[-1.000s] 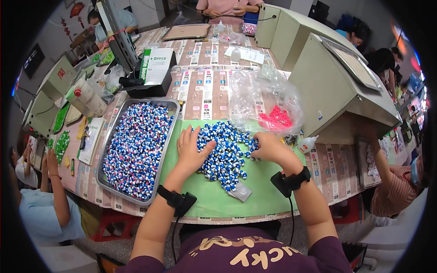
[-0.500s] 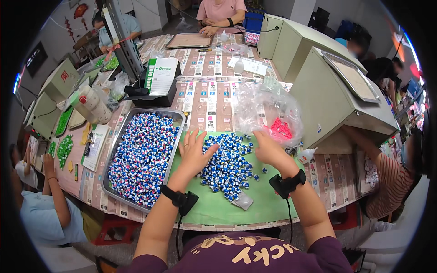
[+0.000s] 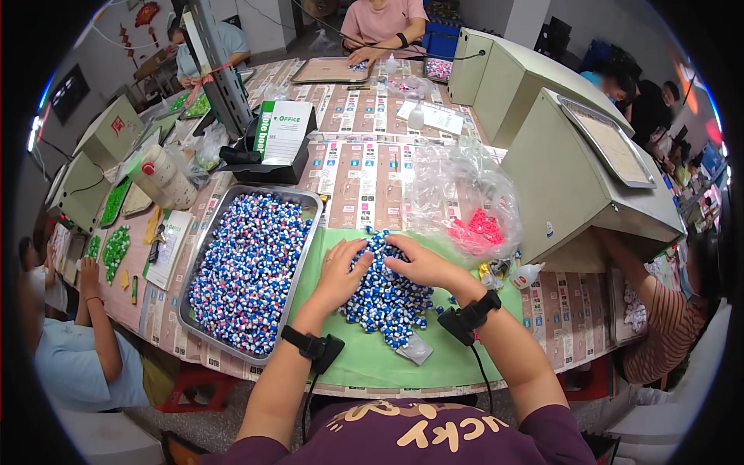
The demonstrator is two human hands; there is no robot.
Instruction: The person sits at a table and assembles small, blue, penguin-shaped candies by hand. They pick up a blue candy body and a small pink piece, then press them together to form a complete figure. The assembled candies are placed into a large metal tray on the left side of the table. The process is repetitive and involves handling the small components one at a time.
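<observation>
While both hands are pressing into the bead heap, the person is gathering it at the centre of the frame.

Spreading its fingers flat, the left hand (image 3: 341, 267) is resting unclenched on the pile of small blue, white and pink beads (image 3: 387, 298), which is lying on the green mat (image 3: 364, 364) just right of the full metal tray (image 3: 306, 203); the right hand (image 3: 422, 263) is cupping the pile's upper edge, loosely curled and gripping nothing firmly. Doing this well probably means keeping the palms low and sweeping inward gently, since stray beads are already sitting near the right wrist and could roll toward the clear plastic bag (image 3: 457, 186) of pink pieces or off the counter (image 3: 364, 167).
</observation>
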